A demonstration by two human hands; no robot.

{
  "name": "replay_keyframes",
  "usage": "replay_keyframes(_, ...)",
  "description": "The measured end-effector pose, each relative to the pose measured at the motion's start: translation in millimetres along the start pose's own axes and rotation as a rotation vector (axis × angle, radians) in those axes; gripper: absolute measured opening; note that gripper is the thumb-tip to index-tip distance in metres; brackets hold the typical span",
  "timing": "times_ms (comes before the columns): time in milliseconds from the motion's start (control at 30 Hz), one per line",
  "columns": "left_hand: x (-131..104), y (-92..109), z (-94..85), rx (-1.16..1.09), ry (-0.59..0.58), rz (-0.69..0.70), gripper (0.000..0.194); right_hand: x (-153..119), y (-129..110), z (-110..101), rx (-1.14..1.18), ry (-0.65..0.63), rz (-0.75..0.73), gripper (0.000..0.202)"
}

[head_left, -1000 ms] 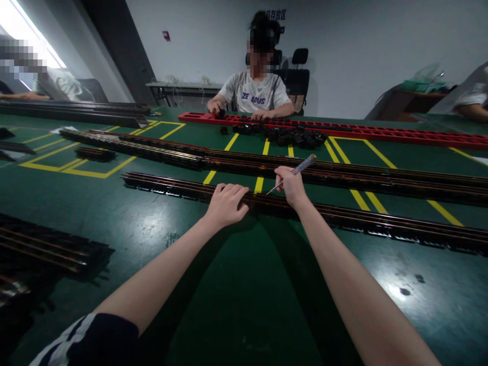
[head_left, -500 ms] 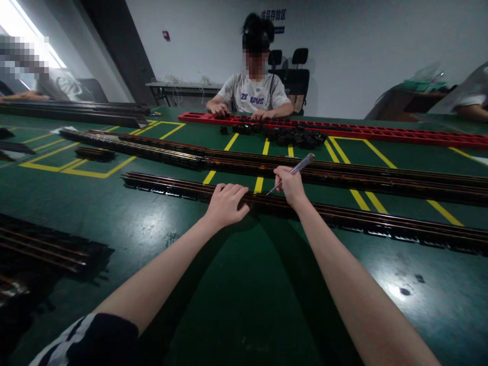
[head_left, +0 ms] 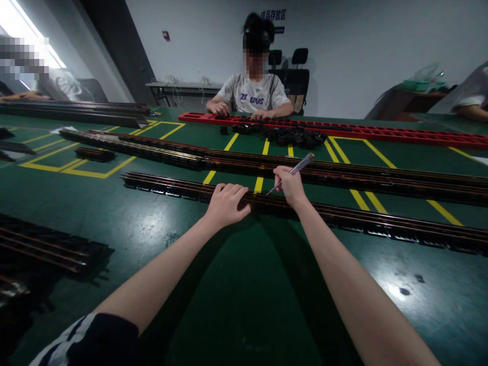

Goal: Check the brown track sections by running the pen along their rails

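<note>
Noted across the near side of the green table (head_left: 229, 305): long black strip (head_left: 175, 187) with copper-coloured rods, lying nearly crosswise in front of the body. Found on it: left hand (head_left: 224, 206), fingers laid over the top, thumb spread apart. Found closed around a slim screwdriver-like tool (head_left: 303, 163): right hand (head_left: 292, 185), in a pen-style grip, shaft slanting down to the strip. Cannot confirm tip contact or what lies under the tip.

Judged sound for this work: bracing close beside the tip, pressing evenly, steering with the fingers. Advise seating the tip fully before adding force, and leaving fingertips out of its line, against slipping or scratched rods.

Seen just beyond: more strips (head_left: 343, 175), lying alongside. Farther out: heaped black parts (head_left: 297, 137), red slotted frame (head_left: 381, 133), seated co-worker (head_left: 256, 96) with hands at it.
</note>
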State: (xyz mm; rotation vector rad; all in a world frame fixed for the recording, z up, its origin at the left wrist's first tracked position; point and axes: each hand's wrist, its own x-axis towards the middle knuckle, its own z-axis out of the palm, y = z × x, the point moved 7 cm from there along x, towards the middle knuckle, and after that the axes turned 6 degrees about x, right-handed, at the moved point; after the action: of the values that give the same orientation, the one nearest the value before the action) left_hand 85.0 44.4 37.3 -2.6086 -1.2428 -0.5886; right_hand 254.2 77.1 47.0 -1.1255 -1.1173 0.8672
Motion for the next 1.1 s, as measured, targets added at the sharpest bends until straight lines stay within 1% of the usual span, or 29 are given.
replay_keyframes(367, -0.3, -0.1, 0.1, -0.002, -0.003, 0.002, 0.039, -1.4, -1.6, -0.3, -0.025, -0.002, -0.006, 0.035)
replay_keyframes(733, 0.1, 1.0, -1.3, 0.001, -0.004, -0.009, 0.036, 1.1, 1.3, -0.6, -0.021, 0.002, -0.010, 0.034)
replay_keyframes(1100, 0.2, -0.1, 0.2, 0.004, -0.003, 0.001, 0.038, -0.7, -1.8, 0.0, -0.014, 0.003, -0.012, 0.035)
